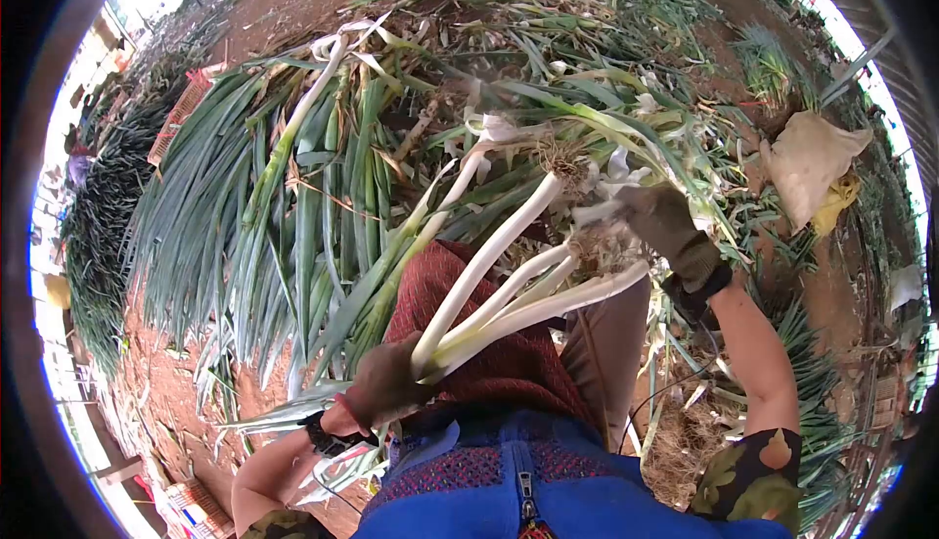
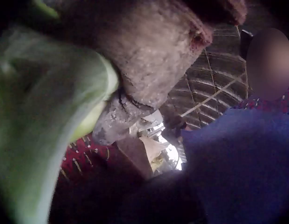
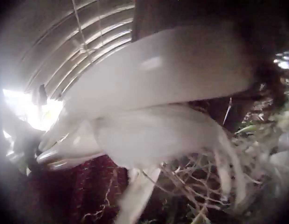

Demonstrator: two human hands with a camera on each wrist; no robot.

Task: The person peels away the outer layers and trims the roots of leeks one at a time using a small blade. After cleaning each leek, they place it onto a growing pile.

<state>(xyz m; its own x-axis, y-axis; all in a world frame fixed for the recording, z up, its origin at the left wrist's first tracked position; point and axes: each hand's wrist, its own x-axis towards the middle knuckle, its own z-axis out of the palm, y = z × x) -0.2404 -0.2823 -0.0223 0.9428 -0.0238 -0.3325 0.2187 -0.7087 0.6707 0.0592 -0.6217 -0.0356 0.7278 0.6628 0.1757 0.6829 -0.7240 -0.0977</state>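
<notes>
My gloved left hand [image 1: 383,382] grips several green onions [image 1: 494,250] low in the head view, its fingers curled round their pale stalks. The white stalks fan up and right to roots [image 1: 604,246]. In the left wrist view the gloved fingers [image 2: 144,56] lie against a green leaf [image 2: 30,116]. At the root ends is my gloved right hand [image 1: 665,231], blurred; whether its fingers pinch anything is hidden. White stalks [image 3: 158,70] and thin roots [image 3: 196,182] fill the right wrist view, where no fingers can be made out.
A large heap of green onions [image 1: 303,197] lies at the left and ahead. Peeled leaves litter the ground [image 1: 827,294]. A pale sack [image 1: 814,162] and a yellow bag [image 1: 836,204] are at the right. A red crate [image 1: 181,113] stands at the far left.
</notes>
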